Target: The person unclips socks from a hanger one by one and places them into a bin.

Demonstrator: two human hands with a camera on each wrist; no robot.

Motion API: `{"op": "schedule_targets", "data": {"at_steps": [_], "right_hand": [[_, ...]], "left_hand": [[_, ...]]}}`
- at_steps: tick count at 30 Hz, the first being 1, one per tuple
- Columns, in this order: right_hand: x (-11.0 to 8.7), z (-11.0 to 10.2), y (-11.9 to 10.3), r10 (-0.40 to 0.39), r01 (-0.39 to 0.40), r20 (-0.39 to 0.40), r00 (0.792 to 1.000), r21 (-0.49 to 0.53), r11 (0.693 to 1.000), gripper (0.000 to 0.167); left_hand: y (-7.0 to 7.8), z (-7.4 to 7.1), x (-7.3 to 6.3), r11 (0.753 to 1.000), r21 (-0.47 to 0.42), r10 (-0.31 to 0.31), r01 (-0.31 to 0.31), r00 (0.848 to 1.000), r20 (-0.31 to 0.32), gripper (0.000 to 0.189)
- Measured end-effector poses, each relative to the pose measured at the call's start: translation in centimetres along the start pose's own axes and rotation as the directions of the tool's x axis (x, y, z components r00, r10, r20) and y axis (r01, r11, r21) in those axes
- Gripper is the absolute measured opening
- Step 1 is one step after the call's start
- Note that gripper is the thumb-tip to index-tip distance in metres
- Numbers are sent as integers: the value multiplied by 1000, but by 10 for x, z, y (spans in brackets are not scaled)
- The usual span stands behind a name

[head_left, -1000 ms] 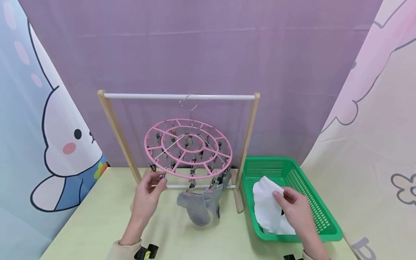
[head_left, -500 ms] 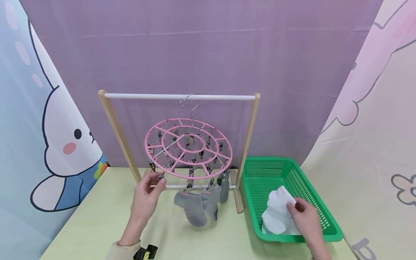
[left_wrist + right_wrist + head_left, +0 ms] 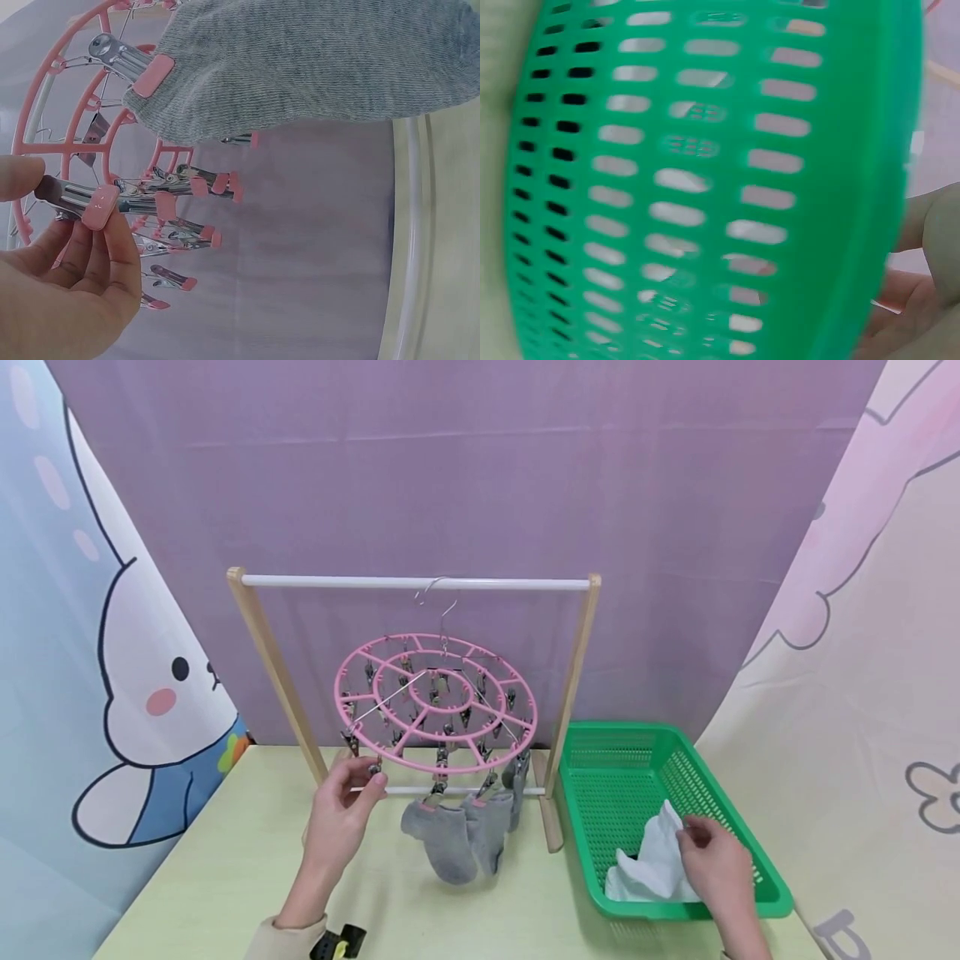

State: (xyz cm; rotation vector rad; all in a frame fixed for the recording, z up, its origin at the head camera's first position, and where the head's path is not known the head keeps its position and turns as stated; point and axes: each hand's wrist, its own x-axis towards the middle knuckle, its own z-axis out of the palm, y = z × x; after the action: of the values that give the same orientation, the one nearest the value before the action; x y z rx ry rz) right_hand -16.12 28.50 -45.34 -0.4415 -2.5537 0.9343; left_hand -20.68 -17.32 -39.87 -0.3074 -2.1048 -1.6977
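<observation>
My left hand (image 3: pixel 341 814) pinches a metal clip (image 3: pixel 79 201) with pink tips, which hangs from the front left of a round pink drying hanger (image 3: pixel 405 758). In the left wrist view, a grey sock (image 3: pixel 300 71) hangs from another clip close above that hand. Over at the right, my right hand (image 3: pixel 716 864) pinches the upper edge of a white sock (image 3: pixel 654 864), whose lower part lies in the green basket (image 3: pixel 776 893). The basket's slotted wall (image 3: pixel 840 150) covers most of the right wrist view and hides the sock there; only part of the hand shows.
A wooden-legged rack with a white top bar (image 3: pixel 337 582) carries the hanger by its hook. Two more grey socks, a middle one (image 3: pixel 489 831) and one behind (image 3: pixel 519 781), hang at the front right. Purple cloth (image 3: pixel 480 485) stands behind the pale table (image 3: pixel 202 860).
My right hand has moved right and slightly down with the white sock, which now sits lower and more crumpled in the basket. My left hand has stayed at the clip; the grey socks have swung slightly.
</observation>
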Motion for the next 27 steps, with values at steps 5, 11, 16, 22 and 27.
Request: {"op": "schedule_targets", "data": {"at_steps": [5, 11, 16, 22, 27], "right_hand": [[-5, -5, -22, -32, 32, -22, 999, 10, 999, 29], [-13, -17, -61, -111, 106, 57, 992, 91, 990, 29], [-23, -16, -95, -244, 242, -14, 970, 189, 952, 22], [-34, 0, -131, -416, 440, -141, 898, 269, 857, 20], [-41, 17, -152, -506, 534, -177, 844, 358, 766, 22]], "left_hand": [[0, 1, 1, 1000, 0, 2, -2, 1000, 5, 28], [1, 0, -1, 1000, 3, -2, 2, 1000, 18, 27], [0, -3, 0, 1000, 7, 3, -4, 1000, 27, 26], [-1, -6, 3, 1000, 4, 18, -18, 999, 46, 27], [-1, -8, 6, 1000, 0, 17, -17, 998, 68, 26]]}}
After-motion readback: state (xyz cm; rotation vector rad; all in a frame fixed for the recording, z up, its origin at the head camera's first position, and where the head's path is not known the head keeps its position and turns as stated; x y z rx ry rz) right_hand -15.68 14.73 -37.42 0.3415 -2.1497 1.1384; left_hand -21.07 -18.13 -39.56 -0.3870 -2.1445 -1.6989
